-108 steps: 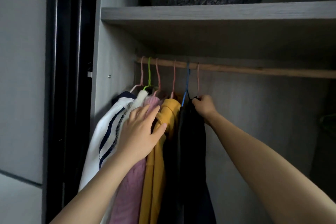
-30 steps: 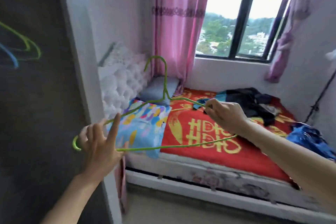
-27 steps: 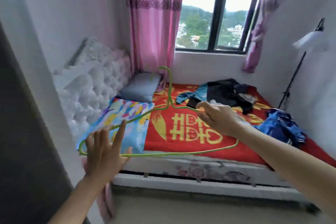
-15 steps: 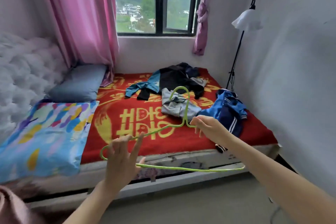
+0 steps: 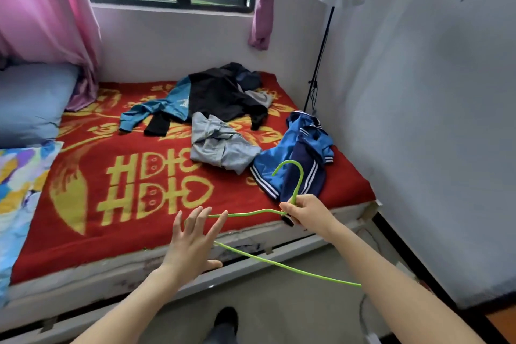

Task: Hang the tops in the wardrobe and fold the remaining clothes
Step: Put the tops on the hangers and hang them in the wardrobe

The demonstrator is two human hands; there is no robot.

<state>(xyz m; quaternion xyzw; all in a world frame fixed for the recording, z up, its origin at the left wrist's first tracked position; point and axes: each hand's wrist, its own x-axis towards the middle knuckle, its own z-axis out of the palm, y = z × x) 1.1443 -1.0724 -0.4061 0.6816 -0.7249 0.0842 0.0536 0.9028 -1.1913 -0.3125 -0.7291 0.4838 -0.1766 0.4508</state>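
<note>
Bed (image 5: 125, 232) carries three loose garments toward its far right corner: black-and-teal jacket (image 5: 220, 95), blue striped jacket (image 5: 296, 165), grey garment (image 5: 220, 145). You're on the hanging step. Green hanger (image 5: 251, 213) is over the front edge, right hand (image 5: 307, 211) pinching its neck, left hand (image 5: 192, 240) spread flat, gripping nothing. Next, probably: free the left hand, grab a top, thread the hanger in.

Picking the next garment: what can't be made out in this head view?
All head view:
- green hanger: ends hidden by left hand and right forearm.
- black top, teal garment: overlapping; one piece or two unclear.
- grey garment: crumpled; type unclear.
- wardrobe: outside the frame.
</note>
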